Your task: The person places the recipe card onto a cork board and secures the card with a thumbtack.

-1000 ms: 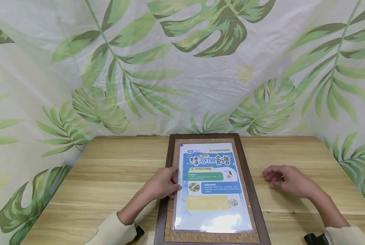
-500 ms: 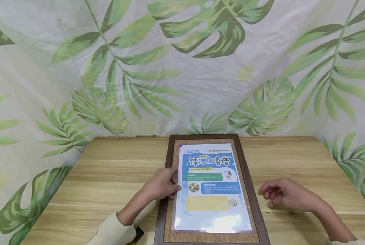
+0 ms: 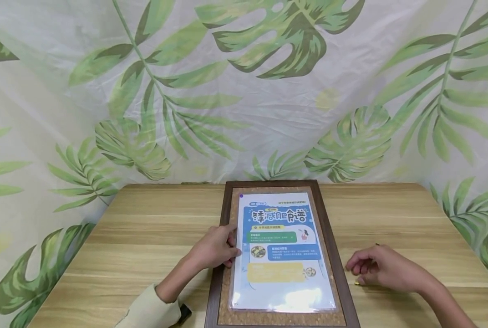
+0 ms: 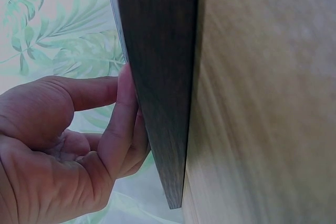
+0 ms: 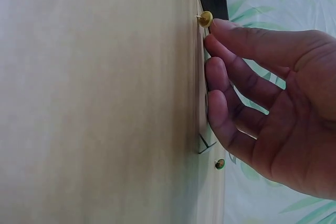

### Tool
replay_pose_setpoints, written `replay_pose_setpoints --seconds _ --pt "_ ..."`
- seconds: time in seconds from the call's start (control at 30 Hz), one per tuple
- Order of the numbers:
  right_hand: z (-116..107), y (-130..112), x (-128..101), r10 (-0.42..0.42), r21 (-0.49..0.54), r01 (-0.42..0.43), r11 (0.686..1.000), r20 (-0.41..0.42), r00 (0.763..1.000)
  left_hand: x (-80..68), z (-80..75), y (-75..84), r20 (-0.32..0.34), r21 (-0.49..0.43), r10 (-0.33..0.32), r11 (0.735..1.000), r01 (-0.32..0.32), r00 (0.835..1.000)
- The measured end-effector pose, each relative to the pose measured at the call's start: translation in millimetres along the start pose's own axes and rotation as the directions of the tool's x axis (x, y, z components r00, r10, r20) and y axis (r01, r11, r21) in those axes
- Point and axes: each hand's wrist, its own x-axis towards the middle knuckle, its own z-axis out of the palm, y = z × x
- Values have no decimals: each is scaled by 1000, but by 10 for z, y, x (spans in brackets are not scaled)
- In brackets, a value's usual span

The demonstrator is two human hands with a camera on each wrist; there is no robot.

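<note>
In the head view a laminated poster (image 3: 278, 291) with blue, green and yellow panels lies on a cork board (image 3: 285, 317) in a dark brown frame (image 3: 337, 269). A purple thumbtack (image 3: 241, 196) sits at its top left corner. My left hand (image 3: 215, 246) rests over the left frame edge, thumb and index fingertips on the poster's left edge; the left wrist view shows the fingers against the frame side (image 4: 160, 77). To the right of the board, my right hand (image 3: 391, 269) is low over the table, fingers bent, thumb tip right at a yellow thumbtack (image 5: 206, 19).
A green thumbtack (image 5: 219, 164) and a thin metal piece (image 5: 206, 144) lie near the right hand's little finger. The wooden table (image 3: 145, 218) extends on both sides of the board. A leaf-patterned curtain (image 3: 268, 114) hangs behind. A black object (image 3: 184, 314) shows by the left sleeve (image 3: 151, 310).
My right hand has come down and toward the near side of the table, reaching the yellow thumbtack. My left hand and the poster have stayed in place.
</note>
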Motion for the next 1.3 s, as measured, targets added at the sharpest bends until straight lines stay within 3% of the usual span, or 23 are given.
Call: replay_pose_setpoints --seconds 0.27,0.93,1.3 --pt "88 -27 -30 -49 -20 49 999 -23 999 -19 -9 -3 -6 2 1 1000 -1 1000" --pt "160 -77 -26 -43 -67 40 997 -33 999 -14 10 -12 -9 -2 8 1000 -8 1000" --pt "116 -117 21 36 -80 -39 996 -36 999 5 9 -12 -9 17 7 1000 -7 1000"
